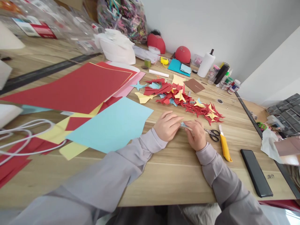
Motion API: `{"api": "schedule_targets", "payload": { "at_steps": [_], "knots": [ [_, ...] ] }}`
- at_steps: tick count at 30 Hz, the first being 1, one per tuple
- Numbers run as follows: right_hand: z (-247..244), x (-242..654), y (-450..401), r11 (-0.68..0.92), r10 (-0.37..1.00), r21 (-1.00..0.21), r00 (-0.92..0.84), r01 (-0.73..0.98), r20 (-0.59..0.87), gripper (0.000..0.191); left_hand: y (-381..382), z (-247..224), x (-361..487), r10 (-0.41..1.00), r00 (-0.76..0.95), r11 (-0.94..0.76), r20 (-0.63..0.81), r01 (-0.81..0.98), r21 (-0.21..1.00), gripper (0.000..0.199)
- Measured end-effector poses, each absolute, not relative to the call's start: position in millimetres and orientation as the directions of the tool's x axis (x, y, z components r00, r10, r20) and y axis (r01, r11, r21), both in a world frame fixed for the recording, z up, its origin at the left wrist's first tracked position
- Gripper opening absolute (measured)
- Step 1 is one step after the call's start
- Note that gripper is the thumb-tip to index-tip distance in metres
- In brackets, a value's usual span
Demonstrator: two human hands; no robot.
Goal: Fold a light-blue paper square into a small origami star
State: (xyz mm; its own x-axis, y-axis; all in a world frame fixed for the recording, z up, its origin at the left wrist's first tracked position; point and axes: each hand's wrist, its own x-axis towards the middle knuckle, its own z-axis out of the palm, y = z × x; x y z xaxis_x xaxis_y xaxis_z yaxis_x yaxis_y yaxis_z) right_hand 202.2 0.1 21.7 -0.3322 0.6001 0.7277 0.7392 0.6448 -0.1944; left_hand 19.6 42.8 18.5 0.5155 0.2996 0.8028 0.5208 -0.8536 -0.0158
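Near the middle of the table, both my hands meet over a small light-blue folded paper (182, 124), mostly hidden by my fingers. My left hand (168, 125) comes in from the left, its fingers pressed together at the paper's left end. At the other end, my right hand (196, 132) pinches it between thumb and fingers. Just behind them lies a pile of folded paper stars (187, 103), mostly red with some yellow and blue. Black scissors (213, 135) and a yellow utility knife (225, 145) rest right of my right hand.
A large light-blue sheet (110, 128) and a red sheet (77, 86) cover the left side, over yellow and red strips. A black phone (256, 172) lies at the right. White cable (30, 137) loops at far left. Bottles and a white roll (206, 64) stand along the wall.
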Motion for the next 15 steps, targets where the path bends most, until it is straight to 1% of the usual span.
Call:
{"api": "schedule_targets", "payload": {
  "at_steps": [4,7,9,12,15],
  "knots": [
    [20.1,198.5,-2.5,0.629,0.694,-0.479,-0.164,0.613,0.702,0.031,42.7,20.1,17.7,0.283,0.491,-0.860,0.824,0.511,-0.009,0.019],
    [17.5,197.5,-1.3,0.600,0.761,-0.637,-0.098,0.485,0.642,0.033,41.4,22.1,17.3,0.281,0.498,-0.864,0.821,0.503,-0.010,0.020],
    [15.4,197.7,0.3,0.540,0.820,-0.734,-0.063,0.412,0.568,0.033,41.1,22.3,17.5,0.275,0.487,-0.864,0.829,0.504,-0.009,0.019],
    [13.7,197.7,1.8,0.441,0.891,-0.851,-0.024,0.286,0.453,0.035,42.2,21.0,17.8,0.248,0.470,-0.871,0.847,0.491,-0.018,0.017],
    [15.0,196.5,2.0,0.386,0.921,-0.910,-0.006,0.152,0.390,0.037,43.4,19.3,18.1,0.213,0.461,-0.880,0.861,0.473,-0.036,0.017]
  ]
}}
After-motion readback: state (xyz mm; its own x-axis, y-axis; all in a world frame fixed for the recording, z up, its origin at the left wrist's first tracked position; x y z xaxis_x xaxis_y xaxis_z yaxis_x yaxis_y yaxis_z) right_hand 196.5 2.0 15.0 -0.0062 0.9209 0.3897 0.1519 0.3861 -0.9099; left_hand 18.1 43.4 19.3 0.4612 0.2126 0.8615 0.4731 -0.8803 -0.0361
